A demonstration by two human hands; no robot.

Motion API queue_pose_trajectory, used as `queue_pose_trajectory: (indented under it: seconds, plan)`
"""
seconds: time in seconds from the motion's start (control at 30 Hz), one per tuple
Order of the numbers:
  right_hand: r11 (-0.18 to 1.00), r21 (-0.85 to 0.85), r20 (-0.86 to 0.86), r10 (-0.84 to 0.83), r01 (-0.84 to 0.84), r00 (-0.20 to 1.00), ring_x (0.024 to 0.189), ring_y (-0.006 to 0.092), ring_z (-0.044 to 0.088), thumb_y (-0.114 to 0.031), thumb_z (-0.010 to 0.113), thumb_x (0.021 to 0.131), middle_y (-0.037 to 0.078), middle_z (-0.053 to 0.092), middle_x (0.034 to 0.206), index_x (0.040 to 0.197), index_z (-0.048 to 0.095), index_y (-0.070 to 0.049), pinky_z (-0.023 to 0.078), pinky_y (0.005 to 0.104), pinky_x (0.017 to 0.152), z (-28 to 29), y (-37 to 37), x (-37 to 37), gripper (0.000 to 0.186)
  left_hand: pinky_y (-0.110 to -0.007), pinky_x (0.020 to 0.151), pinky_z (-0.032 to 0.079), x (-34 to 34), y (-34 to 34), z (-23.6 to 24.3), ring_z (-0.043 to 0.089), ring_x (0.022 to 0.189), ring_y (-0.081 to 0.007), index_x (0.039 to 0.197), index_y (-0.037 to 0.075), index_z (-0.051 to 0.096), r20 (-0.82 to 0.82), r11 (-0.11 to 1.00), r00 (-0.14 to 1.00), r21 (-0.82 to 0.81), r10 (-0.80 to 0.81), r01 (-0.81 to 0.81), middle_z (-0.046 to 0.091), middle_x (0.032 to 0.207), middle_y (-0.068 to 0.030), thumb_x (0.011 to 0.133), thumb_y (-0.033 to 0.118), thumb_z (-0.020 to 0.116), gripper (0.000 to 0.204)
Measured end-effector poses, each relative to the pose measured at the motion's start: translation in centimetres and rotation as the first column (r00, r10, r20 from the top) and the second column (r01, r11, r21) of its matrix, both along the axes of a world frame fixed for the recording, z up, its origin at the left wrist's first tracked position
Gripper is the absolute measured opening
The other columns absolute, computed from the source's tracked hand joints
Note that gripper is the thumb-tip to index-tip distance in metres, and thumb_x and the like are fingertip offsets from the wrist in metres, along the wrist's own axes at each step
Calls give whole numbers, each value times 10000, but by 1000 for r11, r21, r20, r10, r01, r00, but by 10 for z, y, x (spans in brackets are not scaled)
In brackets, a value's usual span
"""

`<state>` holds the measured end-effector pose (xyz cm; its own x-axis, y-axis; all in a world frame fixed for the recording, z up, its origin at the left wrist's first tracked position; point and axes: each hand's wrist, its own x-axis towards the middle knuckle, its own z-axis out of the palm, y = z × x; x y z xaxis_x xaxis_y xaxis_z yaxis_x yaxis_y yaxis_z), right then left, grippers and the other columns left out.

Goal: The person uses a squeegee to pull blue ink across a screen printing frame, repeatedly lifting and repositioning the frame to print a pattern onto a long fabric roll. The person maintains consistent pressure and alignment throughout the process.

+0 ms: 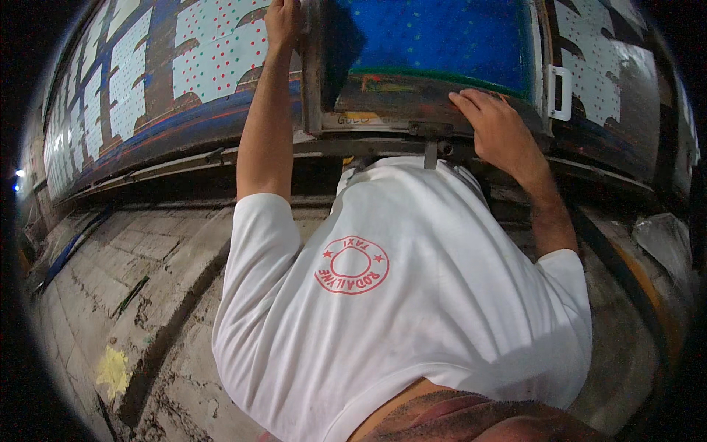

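Observation:
A screen-printing frame (313, 92) with a blue mesh (449, 37) lies on the long table in front of me. My left hand (283, 26) is at the frame's left side, its fingers closed and partly cut off by the upper picture edge. What they grip, if anything, is hidden. My right hand (497, 129) rests over the frame's stained near border (398, 99), fingers stretched out, holding nothing visible. To the right of that hand, a white handle (560, 93) is fixed on the frame's right side.
White fabric pieces with red and green dots (221, 62) lie left of the frame, and more dotted pieces (589, 70) lie to its right. A metal rail (184, 168) runs along the table's near edge. The rough concrete floor (177, 250) has a yellow stain (113, 372).

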<state>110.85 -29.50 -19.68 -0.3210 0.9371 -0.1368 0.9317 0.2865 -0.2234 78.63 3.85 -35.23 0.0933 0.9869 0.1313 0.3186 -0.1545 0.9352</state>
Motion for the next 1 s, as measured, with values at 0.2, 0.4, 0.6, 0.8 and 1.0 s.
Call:
queue_pose_trajectory:
  seconds: [0.2,0.4,0.6,0.8,1.0]
  plan:
    - [974,55,46,-221,218,974,1167,308,646,45,698,749,133,664,1230,1284,641,-52,527,431,979,-12,13,-24,547,-300,650,450,6,-11,14,547,709,-115,1051,69,718,54,997,998,68,-34,30,623,806,-23,1052,392,509,385]
    - [946,180,63,-283,268,957,1170,298,642,-33,836,667,119,651,1255,1273,654,-73,557,414,973,-38,32,-32,634,-330,708,475,15,-23,30,586,747,-157,1047,54,705,14,999,999,-16,49,-49,639,809,-61,1067,400,448,432]
    - [919,281,94,-312,275,945,1122,298,669,-48,768,770,94,692,1182,1230,693,-122,565,454,934,-52,162,-2,472,-329,710,471,16,-21,36,581,751,-154,1056,49,706,22,993,999,-108,50,-47,637,802,-86,1055,385,471,410]
    - [896,352,91,-320,270,943,982,353,714,-69,692,817,142,728,1087,1164,721,-130,582,505,874,-55,323,49,353,-303,665,437,19,-27,46,519,710,-132,1049,14,693,3,980,996,-180,87,-85,609,830,-42,1079,398,454,454]
    - [898,371,169,-317,237,933,878,355,721,-157,623,882,205,720,972,1170,722,-45,585,506,765,-59,445,102,324,-241,534,334,23,-33,50,432,632,-48,1043,54,671,78,967,991,-238,113,-92,512,759,26,1093,409,471,411]
